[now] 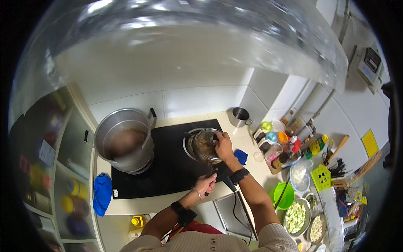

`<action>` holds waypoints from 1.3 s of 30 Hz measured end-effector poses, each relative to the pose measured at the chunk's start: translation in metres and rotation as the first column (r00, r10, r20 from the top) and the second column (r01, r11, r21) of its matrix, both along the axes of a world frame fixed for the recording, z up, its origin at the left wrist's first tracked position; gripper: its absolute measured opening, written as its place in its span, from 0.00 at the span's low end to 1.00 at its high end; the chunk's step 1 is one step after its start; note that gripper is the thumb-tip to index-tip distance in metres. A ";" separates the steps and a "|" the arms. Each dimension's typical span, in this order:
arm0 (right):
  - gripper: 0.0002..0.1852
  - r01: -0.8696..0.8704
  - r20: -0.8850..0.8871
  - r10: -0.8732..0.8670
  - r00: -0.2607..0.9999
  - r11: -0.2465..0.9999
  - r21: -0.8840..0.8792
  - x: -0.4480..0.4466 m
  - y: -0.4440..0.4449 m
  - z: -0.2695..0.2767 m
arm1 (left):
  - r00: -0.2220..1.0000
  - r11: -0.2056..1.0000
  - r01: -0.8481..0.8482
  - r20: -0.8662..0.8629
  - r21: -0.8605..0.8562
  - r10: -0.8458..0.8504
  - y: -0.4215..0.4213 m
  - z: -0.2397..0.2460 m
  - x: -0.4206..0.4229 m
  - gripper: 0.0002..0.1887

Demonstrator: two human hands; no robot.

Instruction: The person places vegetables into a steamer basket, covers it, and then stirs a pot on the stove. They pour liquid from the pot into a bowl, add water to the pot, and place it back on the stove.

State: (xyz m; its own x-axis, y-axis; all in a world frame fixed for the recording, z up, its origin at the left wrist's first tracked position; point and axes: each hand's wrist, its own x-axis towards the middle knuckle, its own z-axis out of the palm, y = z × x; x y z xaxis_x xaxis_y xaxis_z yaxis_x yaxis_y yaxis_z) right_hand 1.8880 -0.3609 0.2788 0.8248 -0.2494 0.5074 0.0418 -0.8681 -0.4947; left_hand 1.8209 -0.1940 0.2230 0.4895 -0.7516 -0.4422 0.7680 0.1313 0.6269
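My right hand grips the dark knob of a round glass lid. The lid is over a small pan on the right burner, and brownish contents show through the glass. Whether the lid sits fully on the rim, I cannot tell. My left hand is closed around the black handle that extends from the pan toward me. To the left, a tall metal stockpot stands uncovered on the black cooktop, with brownish liquid inside.
A steel mug stands behind at right. Blue cloths lie either side of the cooktop. Seasoning bottles, a green container and a bowl of cut pale-green vegetables crowd the right counter. A black cord hangs in front.
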 end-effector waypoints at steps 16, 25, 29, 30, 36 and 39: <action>0.19 0.206 0.080 -0.207 0.975 0.978 0.029 -0.333 0.007 0.081 | 0.888 0.888 0.459 -0.025 -0.010 -0.460 0.048 0.081 -0.240 0.14; 0.20 0.457 0.010 -0.459 0.888 0.885 0.091 -0.486 -0.015 0.084 | 0.692 0.692 0.722 -0.028 -0.003 -0.722 0.011 0.082 -0.317 0.11; 0.22 0.595 -0.030 -0.594 0.804 0.803 0.049 -0.527 -0.018 0.077 | 0.573 0.575 0.817 -0.062 -0.032 -0.817 -0.007 0.076 -0.328 0.08; 0.23 0.619 -0.032 -0.618 0.786 0.785 0.032 -0.536 -0.018 0.075 | 0.550 0.553 0.833 -0.068 -0.033 -0.833 -0.010 0.075 -0.332 0.08; 0.22 0.701 -0.030 -0.701 0.712 0.708 0.088 -0.586 -0.013 0.061 | 0.440 0.443 0.896 -0.079 -0.023 -0.895 -0.022 0.067 -0.358 0.10; 0.20 0.702 0.006 -0.708 0.707 0.702 0.115 -0.611 -0.013 0.055 | 0.418 0.420 0.908 -0.073 -0.010 -0.905 -0.026 0.065 -0.377 0.10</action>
State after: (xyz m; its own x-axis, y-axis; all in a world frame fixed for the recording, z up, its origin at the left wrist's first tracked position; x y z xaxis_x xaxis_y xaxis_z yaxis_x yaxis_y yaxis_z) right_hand 1.2769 -0.3739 0.3335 0.3641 -0.7980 0.4803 -0.5376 -0.6012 -0.5913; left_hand 1.4435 -0.2202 0.2879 -0.4953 -0.7311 -0.4691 0.4653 -0.6793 0.5674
